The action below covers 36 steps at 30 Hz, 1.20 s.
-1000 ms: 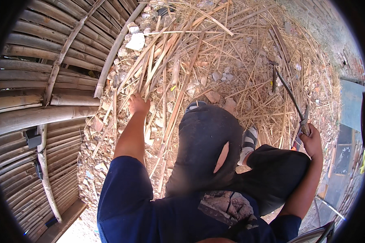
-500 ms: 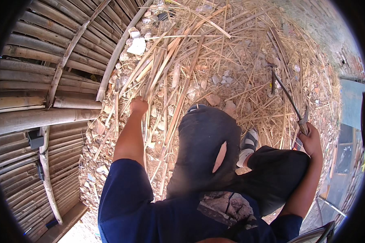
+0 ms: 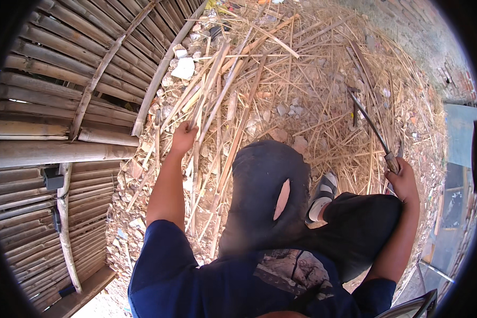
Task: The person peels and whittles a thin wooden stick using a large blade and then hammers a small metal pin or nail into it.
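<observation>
My left hand is closed around the lower end of a split bamboo strip, above the litter left of my knee. Its fingers partly hide the grip, and other strips lie close beside it. At the right, my right hand grips the wooden handle of a sickle. The sickle's long, dark, slightly curved blade points up and to the left over the straw. A short dark tool lies near the blade tip; its kind is hard to make out.
Dry straw and bamboo splinters cover the stony ground. A slatted bamboo wall stands on the left, and a worn brick wall at the far right. A white block lies by the bamboo edge. My foot in a sandal rests between.
My left hand has risen slightly, and the bamboo strips near it have shifted. The sickle has moved a little to the left. The view has shifted slightly.
</observation>
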Each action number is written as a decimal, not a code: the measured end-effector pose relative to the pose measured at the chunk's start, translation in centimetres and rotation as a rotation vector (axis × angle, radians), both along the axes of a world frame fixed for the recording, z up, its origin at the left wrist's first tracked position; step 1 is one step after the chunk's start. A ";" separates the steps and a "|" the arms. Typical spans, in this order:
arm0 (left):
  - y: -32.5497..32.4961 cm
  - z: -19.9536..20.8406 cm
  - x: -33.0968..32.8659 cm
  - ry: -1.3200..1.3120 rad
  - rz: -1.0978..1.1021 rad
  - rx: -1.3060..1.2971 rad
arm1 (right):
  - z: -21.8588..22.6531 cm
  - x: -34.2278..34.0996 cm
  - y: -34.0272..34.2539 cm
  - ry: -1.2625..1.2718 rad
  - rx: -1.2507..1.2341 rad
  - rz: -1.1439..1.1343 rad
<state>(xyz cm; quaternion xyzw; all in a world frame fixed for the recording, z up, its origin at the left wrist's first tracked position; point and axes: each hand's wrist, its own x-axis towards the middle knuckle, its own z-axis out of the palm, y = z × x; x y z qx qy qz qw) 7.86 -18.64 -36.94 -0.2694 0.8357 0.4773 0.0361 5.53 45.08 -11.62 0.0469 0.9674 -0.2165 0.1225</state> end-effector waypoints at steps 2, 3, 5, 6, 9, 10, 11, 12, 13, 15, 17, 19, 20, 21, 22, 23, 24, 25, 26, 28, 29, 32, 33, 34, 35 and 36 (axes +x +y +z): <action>0.1 3.8 -1.0 0.050 -0.055 0.156 | 0.3 0.0 -0.3 0.024 -0.017 0.004; 0.3 5.2 -1.6 0.123 -0.110 0.186 | 0.4 0.0 -0.3 0.026 -0.055 0.007; 1.3 8.7 -2.7 0.185 -0.172 0.219 | 0.5 0.0 -0.1 0.034 -0.133 0.011; 1.8 10.2 -3.2 0.215 -0.201 0.233 | 0.7 -0.1 -0.4 0.048 -0.166 0.002; 4.1 14.9 -4.9 0.308 -0.301 0.239 | 2.5 -0.2 -3.3 0.034 -0.356 -0.075; 5.4 16.7 -5.5 0.336 -0.338 0.238 | 3.0 -0.3 -4.2 0.076 -0.414 -0.066; 6.6 17.8 -6.4 0.313 -0.346 0.230 | 3.7 -0.3 -4.8 0.122 -0.467 -0.057; 8.1 19.8 -7.0 0.300 -0.364 0.214 | 4.2 -0.5 -5.5 0.157 -0.524 -0.047; 10.1 21.8 -7.7 0.282 -0.386 0.204 | 5.0 -0.8 -6.2 0.186 -0.545 -0.059; 13.0 24.5 -9.0 0.308 -0.433 0.185 | 7.4 -1.1 -8.6 0.201 -0.740 -0.071; 15.6 25.9 -10.5 0.394 -0.494 0.183 | 8.6 -1.6 -10.4 0.240 -0.891 -0.063; 19.0 27.9 -11.7 0.416 -0.557 0.159 | 9.3 -2.4 -10.8 0.321 -0.991 -0.046; 20.4 28.4 -12.2 0.426 -0.586 0.143 | 9.2 -2.8 -11.0 0.351 -1.023 -0.059; 21.8 28.5 -12.9 0.451 -0.592 0.118 | 9.0 -3.1 -11.1 0.390 -1.056 -0.073; 23.3 28.6 -13.5 0.467 -0.601 0.078 | 8.7 -3.4 -10.8 0.430 -1.088 -0.088; 25.1 28.5 -14.1 0.484 -0.614 0.046 | 7.8 -3.8 -10.0 0.454 -1.126 -0.089; 26.4 28.1 -14.4 0.490 -0.621 0.006 | 7.2 -3.9 -9.6 0.455 -1.135 -0.108; 27.7 26.7 -15.0 0.525 -0.624 0.067 | 6.8 -3.9 -9.1 0.457 -1.142 -0.128; 29.0 25.3 -15.3 0.552 -0.605 0.050 | 6.4 -4.0 -8.7 0.469 -1.151 -0.144; 32.1 22.7 -15.3 0.630 -0.569 0.016 | 5.6 -4.6 -7.7 0.487 -1.119 -0.213; 33.3 21.3 -15.4 0.670 -0.578 0.021 | 5.2 -5.0 -7.6 0.502 -1.156 -0.213; 35.3 18.6 -14.2 0.596 -0.576 -0.066 | 2.9 -6.5 -7.8 0.490 -1.278 -0.203; 36.4 18.0 -14.1 0.583 -0.576 -0.070 | 2.5 -6.7 -7.4 0.485 -1.308 -0.207; 37.2 17.6 -14.2 0.568 -0.573 -0.076 | 2.5 -6.9 -7.1 0.492 -1.313 -0.203; 38.1 17.5 -14.1 0.548 -0.572 -0.081 | 2.4 -7.0 -6.8 0.494 -1.319 -0.205; 39.0 17.5 -14.2 0.571 -0.604 -0.090 | 2.3 -7.2 -6.6 0.494 -1.325 -0.205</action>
